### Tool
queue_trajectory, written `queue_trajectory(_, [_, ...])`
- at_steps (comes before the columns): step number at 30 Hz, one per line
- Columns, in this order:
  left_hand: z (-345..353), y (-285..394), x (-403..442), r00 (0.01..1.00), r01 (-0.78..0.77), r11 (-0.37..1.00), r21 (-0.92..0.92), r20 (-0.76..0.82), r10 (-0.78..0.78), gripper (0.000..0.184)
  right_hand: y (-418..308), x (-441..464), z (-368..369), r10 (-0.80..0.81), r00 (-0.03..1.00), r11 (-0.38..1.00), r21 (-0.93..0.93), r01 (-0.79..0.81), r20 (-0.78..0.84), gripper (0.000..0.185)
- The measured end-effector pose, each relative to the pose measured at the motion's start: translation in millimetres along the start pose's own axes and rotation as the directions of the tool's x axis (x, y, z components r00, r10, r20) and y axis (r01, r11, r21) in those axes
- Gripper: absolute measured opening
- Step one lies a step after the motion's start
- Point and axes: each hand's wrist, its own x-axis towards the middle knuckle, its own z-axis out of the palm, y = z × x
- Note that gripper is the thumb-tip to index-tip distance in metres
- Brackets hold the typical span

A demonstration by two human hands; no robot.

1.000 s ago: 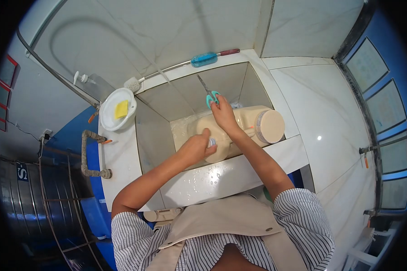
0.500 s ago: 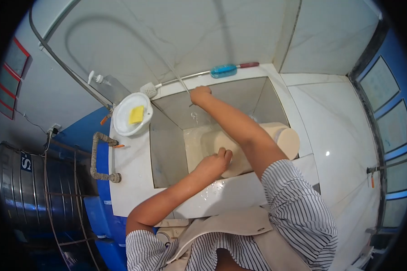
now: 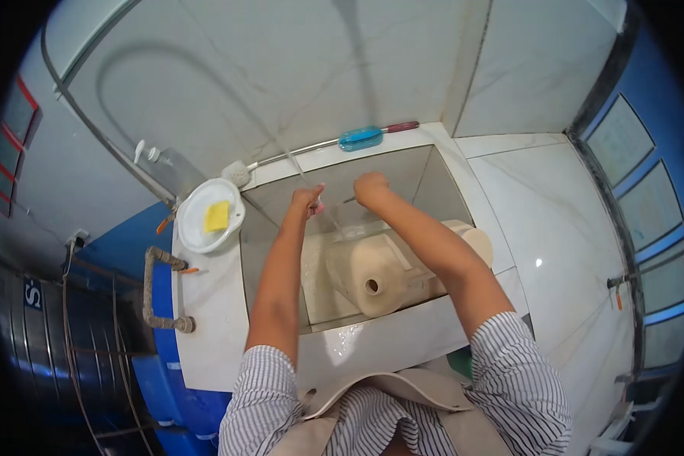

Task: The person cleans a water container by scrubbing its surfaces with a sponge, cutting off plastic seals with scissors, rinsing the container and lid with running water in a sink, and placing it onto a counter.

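Observation:
My left hand [image 3: 307, 201] is beside the thin water stream over the sink [image 3: 273, 277], its fingers curled round something small that I cannot make out. To its right, my right hand [image 3: 372, 190] is closed on the scissors [image 3: 349, 201]; only a short dark piece of blade shows. Below both hands a cream plastic jug [image 3: 357, 266] lies in the sink with its round mouth uncapped. Water splashes at its far side. Partly hidden by my right forearm, another cream container [image 3: 478, 246] lies at the sink's right end.
A white basin [image 3: 196, 231] with a yellow sponge [image 3: 216, 216] stands on the left ledge near a pump bottle [image 3: 176, 172]. Along the back ledge lies a long-handled brush [image 3: 304, 148] with a blue part. A pipe [image 3: 150, 285] rises at the left edge.
My left hand has left the jug and moved up to the water. My right hand has shifted right from the stream. The jug's mouth, capped earlier, now shows open.

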Motion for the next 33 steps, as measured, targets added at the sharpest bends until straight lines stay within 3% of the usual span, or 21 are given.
queue_trajectory(1, [4, -11, 21, 1.000, -0.005, 1.000, 0.007, 0.019, 0.005, 0.028, 17, -3, 5, -0.036, 0.997, 0.999, -0.017, 0.035, -0.072, 0.021])
queue_trajectory(2, [9, -24, 40, 1.000, 0.015, 0.993, -0.118, -0.001, -0.015, 0.028, 35, -11, 6, -0.014, 0.997, 1.000, -0.018, 0.013, -0.073, 0.021])
queue_trajectory(3, [15, -29, 45, 0.999, 0.041, 0.969, -0.242, -0.018, -0.047, 0.029, 52, -23, 5, -0.093, 0.990, 0.996, -0.013, 0.092, -0.104, 0.019])
queue_trajectory(5, [22, -39, 48, 0.993, 0.090, 0.976, -0.200, 0.091, -0.073, 0.027, 83, -47, 2, -0.166, 0.978, 0.986, -0.005, 0.167, -0.124, 0.019])
queue_trajectory(7, [22, -47, 28, 0.978, 0.141, 0.978, -0.154, 0.174, -0.113, 0.025, 99, -73, -10, -0.193, 0.978, 0.837, 0.507, 0.208, -0.084, 0.032])
queue_trajectory(8, [25, -39, -1, 0.975, 0.073, 0.988, -0.134, 0.217, -0.042, 0.026, 95, -90, -19, -0.196, 0.977, 0.832, 0.513, 0.209, -0.079, 0.032])
queue_trajectory(10, [22, -25, -50, 0.966, 0.007, 0.994, -0.105, 0.256, 0.020, 0.029, 82, -134, -33, -0.148, 0.981, 0.392, 0.918, -0.060, 0.128, 0.044])
queue_trajectory(11, [18, -20, -69, 0.953, -0.092, 0.987, -0.128, 0.276, 0.124, 0.027, 75, -149, -37, -0.155, 0.979, 0.389, 0.919, -0.061, 0.130, 0.044])
queue_trajectory(12, [13, -17, -88, 0.930, -0.188, 0.970, -0.153, 0.290, 0.226, 0.026, 67, -164, -39, -0.245, 0.956, 0.178, 0.977, -0.120, 0.162, 0.046])
queue_trajectory(13, [9, -13, -107, 0.934, -0.188, 0.970, -0.153, 0.279, 0.224, 0.026, 58, -175, -38, -0.340, 0.925, -0.032, 0.981, -0.192, 0.170, 0.049])
queue_trajectory(14, [4, -8, -125, 0.907, -0.275, 0.938, -0.213, 0.265, 0.326, 0.025, 48, -183, -36, -0.353, 0.920, -0.025, 0.981, -0.193, 0.172, 0.049])
queue_trajectory(15, [-2, -7, -142, 0.873, -0.358, 0.894, -0.270, 0.244, 0.423, 0.024, 37, -191, -33, -0.441, 0.875, -0.159, 0.942, -0.294, 0.199, 0.049])
queue_trajectory(16, [-9, -4, -158, 0.877, -0.362, 0.893, -0.269, 0.228, 0.424, 0.024, 25, -198, -31, -0.529, 0.823, -0.278, 0.874, -0.398, 0.206, 0.050])
queue_trajectory(17, [-17, -1, -173, 0.851, -0.431, 0.871, -0.238, 0.214, 0.479, 0.022, 15, -202, -27, -0.542, 0.816, -0.269, 0.877, -0.397, 0.203, 0.050])
queue_trajectory(19, [-30, -1, -197, 0.824, -0.499, 0.841, -0.207, 0.186, 0.535, 0.021, -2, -207, -15, -0.686, 0.716, -0.404, 0.753, -0.520, 0.127, 0.050])
queue_trajectory(23, [-45, -2, -235, 0.839, -0.494, 0.835, -0.241, 0.118, 0.530, 0.021, -28, -223, -9, -0.668, 0.742, -0.444, 0.769, -0.460, 0.058, 0.050])
queue_trajectory(33, [-48, -20, -260, 0.853, -0.466, 0.771, -0.434, 0.010, 0.522, 0.025, -57, -239, 7, -0.658, 0.752, -0.523, 0.700, -0.486, 0.030, 0.051])
